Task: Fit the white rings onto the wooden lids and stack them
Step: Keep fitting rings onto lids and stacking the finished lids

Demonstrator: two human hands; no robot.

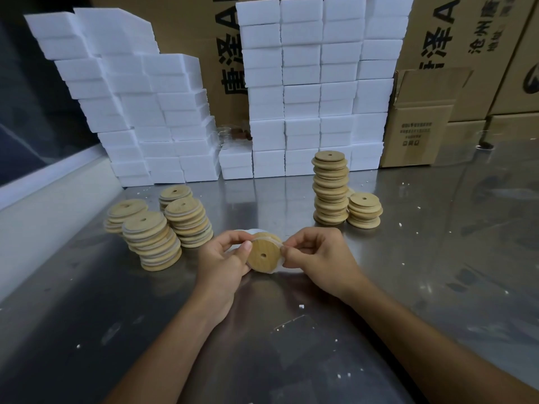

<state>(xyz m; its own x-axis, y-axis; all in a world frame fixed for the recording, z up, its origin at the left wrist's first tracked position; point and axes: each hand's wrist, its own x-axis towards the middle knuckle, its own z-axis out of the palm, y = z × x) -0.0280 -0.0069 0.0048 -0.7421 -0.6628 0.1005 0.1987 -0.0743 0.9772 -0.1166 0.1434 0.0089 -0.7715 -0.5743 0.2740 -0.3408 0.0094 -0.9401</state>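
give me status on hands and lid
Left hand and right hand both grip one wooden lid, white ring at its edge. Nothing in the way.

The steel table (408, 287) bore lid stacks (151, 240) left of the fingers, taller stacks (331, 188) beyond-right, foam blocks (303, 97) behind.

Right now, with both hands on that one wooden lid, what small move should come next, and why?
Probably keep working the white ring around the wooden lid rim. The left hand grips the lid on edge while the right hand pinches the ring at its right side, so the ring looks only partly seated. Once it sits flush, the lid likely joins the ringed stacks on the left.
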